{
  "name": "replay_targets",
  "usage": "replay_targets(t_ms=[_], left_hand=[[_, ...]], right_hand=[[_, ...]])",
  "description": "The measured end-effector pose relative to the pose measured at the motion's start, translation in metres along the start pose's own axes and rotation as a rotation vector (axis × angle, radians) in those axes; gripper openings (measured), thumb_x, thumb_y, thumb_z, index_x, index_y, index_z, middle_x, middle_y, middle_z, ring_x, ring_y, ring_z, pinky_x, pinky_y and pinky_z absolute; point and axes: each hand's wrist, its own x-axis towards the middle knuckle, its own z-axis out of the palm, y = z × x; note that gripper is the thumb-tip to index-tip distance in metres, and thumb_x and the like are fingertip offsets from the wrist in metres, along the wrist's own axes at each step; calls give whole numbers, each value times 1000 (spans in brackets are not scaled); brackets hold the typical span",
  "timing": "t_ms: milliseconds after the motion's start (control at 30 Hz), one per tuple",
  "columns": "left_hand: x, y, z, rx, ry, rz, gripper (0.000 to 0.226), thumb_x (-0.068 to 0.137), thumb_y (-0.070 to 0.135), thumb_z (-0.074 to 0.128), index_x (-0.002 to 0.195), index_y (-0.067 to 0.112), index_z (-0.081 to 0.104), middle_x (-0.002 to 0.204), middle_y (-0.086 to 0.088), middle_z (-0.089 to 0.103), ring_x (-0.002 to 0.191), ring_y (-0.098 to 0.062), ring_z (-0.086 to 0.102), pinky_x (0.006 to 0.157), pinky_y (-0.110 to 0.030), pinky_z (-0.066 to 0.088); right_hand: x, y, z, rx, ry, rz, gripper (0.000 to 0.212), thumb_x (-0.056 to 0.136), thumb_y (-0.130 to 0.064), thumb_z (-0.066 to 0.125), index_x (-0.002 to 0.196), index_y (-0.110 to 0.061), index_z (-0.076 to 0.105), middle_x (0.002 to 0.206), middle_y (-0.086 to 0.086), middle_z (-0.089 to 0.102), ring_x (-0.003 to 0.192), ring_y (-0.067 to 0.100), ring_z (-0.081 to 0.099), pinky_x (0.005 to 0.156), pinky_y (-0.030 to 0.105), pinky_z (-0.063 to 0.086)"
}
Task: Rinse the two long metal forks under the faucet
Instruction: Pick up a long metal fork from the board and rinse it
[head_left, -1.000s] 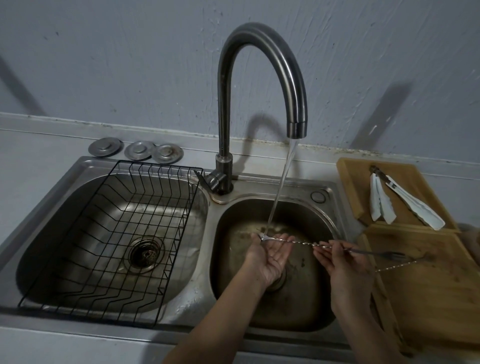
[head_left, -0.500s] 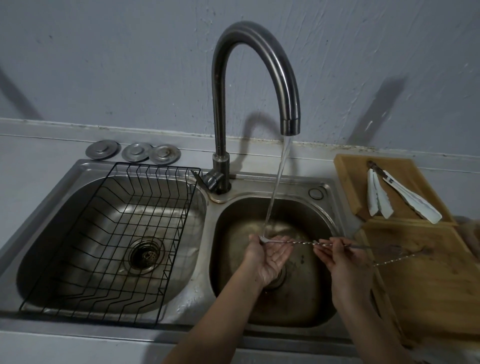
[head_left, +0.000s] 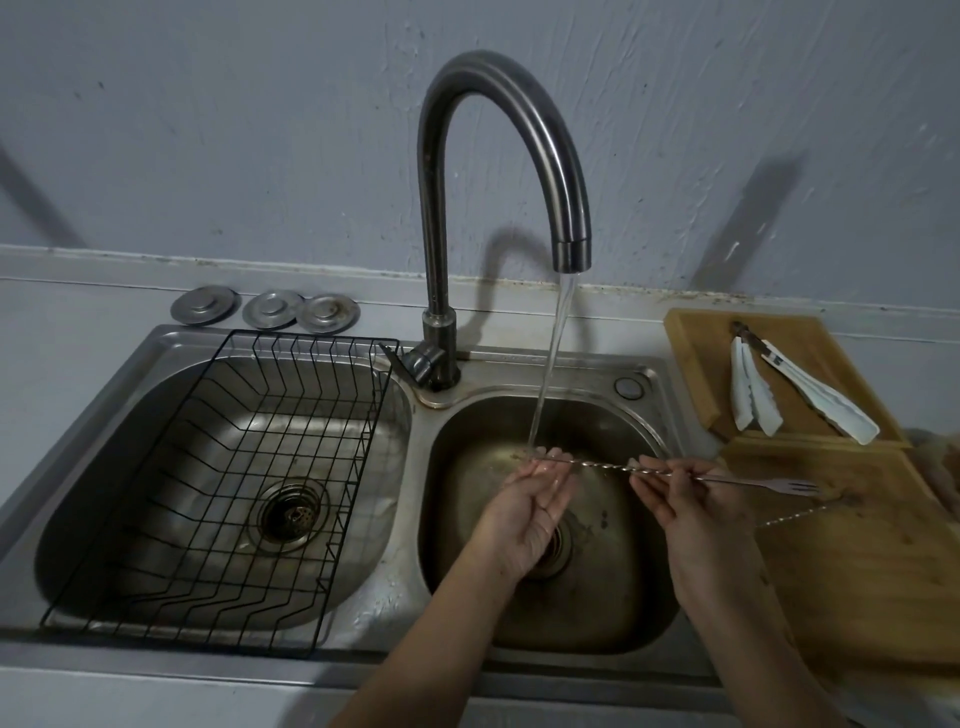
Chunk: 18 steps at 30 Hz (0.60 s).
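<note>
Right now the right hand (head_left: 691, 499) pinches one twisted fork (head_left: 675, 472) mid-shaft, handle end under the faucet (head_left: 519, 130) stream on the released left hand (head_left: 535, 493); the wet shaft could slip into the sink basin (head_left: 639, 623). The second fork (head_left: 792, 516) rests on the cutting board (head_left: 872, 571).

I am in a kitchen at home. I stand at a metal sink (head_left: 519, 364) with two bowls and a tall tap (head_left: 447, 208) with water running. A black wire rack (head_left: 234, 467) sits in one bowl. Wooden boards (head_left: 857, 571) and tongs (head_left: 810, 384) lie beside it.
</note>
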Motion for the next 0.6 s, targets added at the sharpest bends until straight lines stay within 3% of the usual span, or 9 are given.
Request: replay_targets(t_ms=[200,333,433,533,600], left_hand=[[2,-1,-4,-90,64,36,16,95,3,45,100,-1,60,85,-13,73,69,-18,74,60,-30,61],[6,2,-7,-131,121,-28,27,99,15,43,91,-2,62,68,-13,74,58,-19,73,50,-27,59],[10,3,-8,-103,152,-74,37,98,27,43,88,-2,64,66,-13,74,56,-18,72,53,-27,60],[11,4,-9,-21,187,-90,41,99,33,38,78,7,63,51,-4,67,55,-14,71,55,-26,59],[11,6,-9,27,215,-106,45,100,38,31,84,11,65,50,0,65,60,-13,70,55,-26,57]], right_hand=[[-1,11,0,-42,-43,-3,14,94,-4,39,95,1,52,96,16,66,94,26,66,74,26,58],[-4,13,4,-73,-60,-42,18,93,1,40,84,-7,54,96,21,66,91,27,67,75,27,58],[-6,9,6,-95,-69,-75,20,93,1,40,82,-9,54,94,18,67,89,23,68,75,27,58],[-7,5,6,-99,-88,-102,20,93,0,40,82,-9,54,93,15,68,87,21,69,75,27,58],[-7,5,6,-108,-98,-108,19,93,0,40,83,-7,54,92,15,68,87,20,69,75,27,58]])
